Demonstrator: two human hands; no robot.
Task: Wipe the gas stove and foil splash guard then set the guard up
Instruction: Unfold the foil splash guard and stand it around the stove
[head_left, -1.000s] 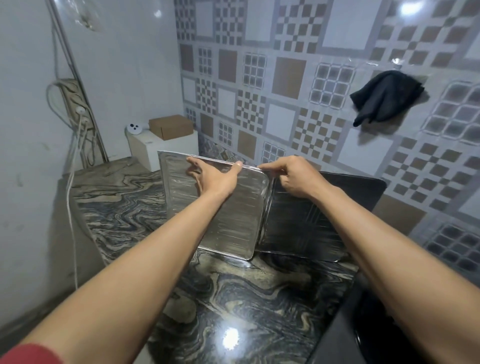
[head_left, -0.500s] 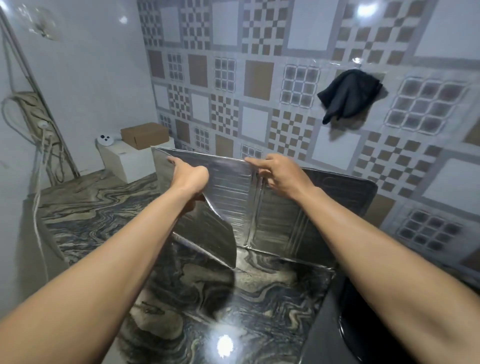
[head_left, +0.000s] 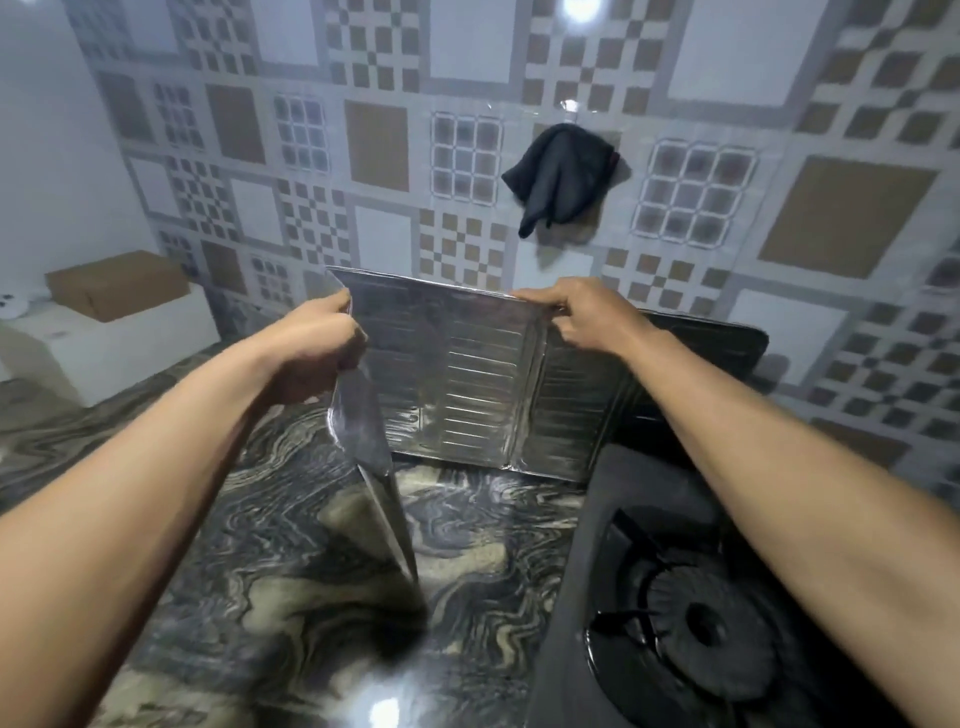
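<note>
The foil splash guard (head_left: 467, 374) stands upright on the marble counter (head_left: 311, 597) against the tiled wall, its ribbed silver panels facing me. My left hand (head_left: 317, 343) grips the top of the left panel, which is swung forward toward me, edge-on. My right hand (head_left: 582, 317) pinches the top edge at the fold between the middle and right panels. The black gas stove (head_left: 675, 613) sits at the lower right, its burner and pan support showing under my right forearm. The guard's right panel stands behind the stove.
A dark cloth (head_left: 561, 171) hangs from a hook on the tiled wall above the guard. At the far left a brown cardboard box (head_left: 114, 286) rests on a white box (head_left: 119, 343). A ceiling light glares on the counter's front.
The left panel has swung from flat with the others to folded forward toward me. My view has shifted right, so the stove burner shows. Both hands stayed on the guard's top edge.
</note>
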